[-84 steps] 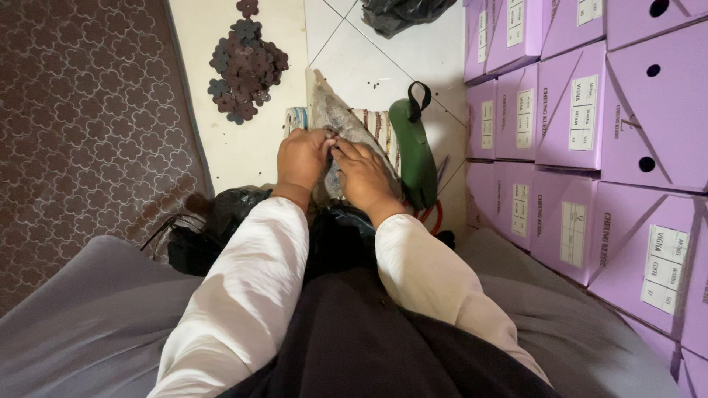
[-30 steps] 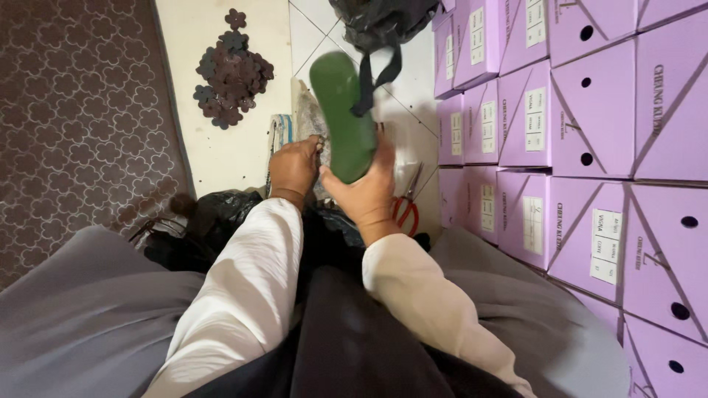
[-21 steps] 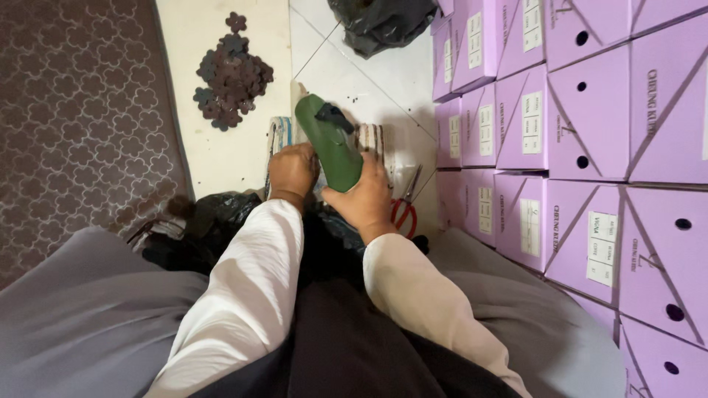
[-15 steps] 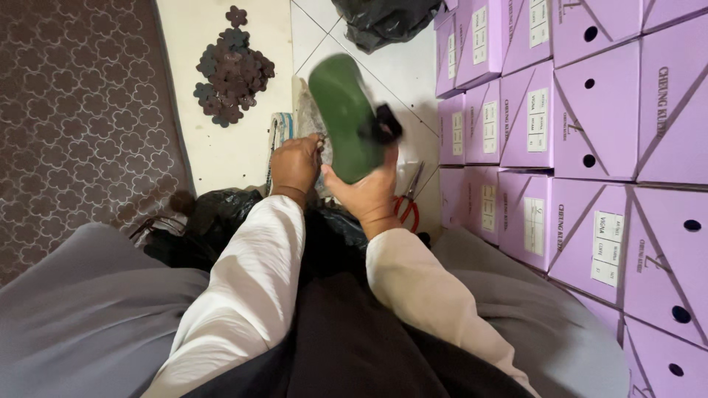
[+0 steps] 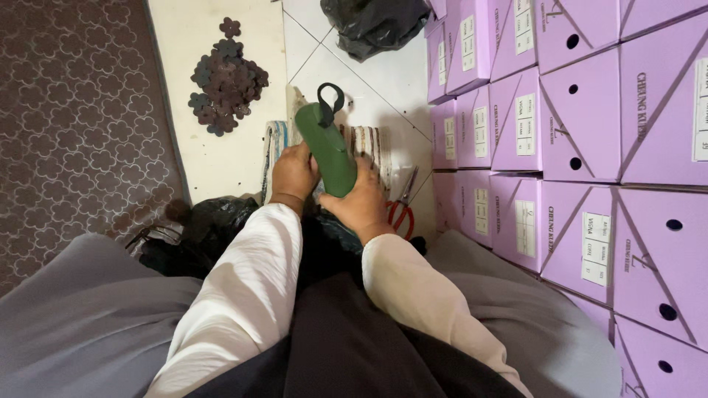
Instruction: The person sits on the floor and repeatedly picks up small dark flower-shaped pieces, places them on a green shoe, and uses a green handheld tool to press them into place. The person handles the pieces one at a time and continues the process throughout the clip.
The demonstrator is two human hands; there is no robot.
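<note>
Head view: left hand (image 5: 293, 171) and right hand (image 5: 363, 206) both grip 1 green sandal (image 5: 328, 147).

My body, as seen from above:

- Left sleeve (image 5: 243, 295): long, off-white to pale cream, plain woven cloth, loose with soft folds, ending in a simple cuff at the wrist; lower centre-left of the frame.
- Right sleeve (image 5: 413, 295): same cloth and colour, same plain cuff; lower centre-right.
- My left hand (image 5: 293, 171) and my right hand (image 5: 361, 206): bare, no gloves; no rings or watch that I can make out.
- Torso garment (image 5: 354, 346): black, smooth, unpatterned; bottom centre.
- Lower garment (image 5: 81, 317): grey, wide and draped, spreading to both bottom corners.
</note>
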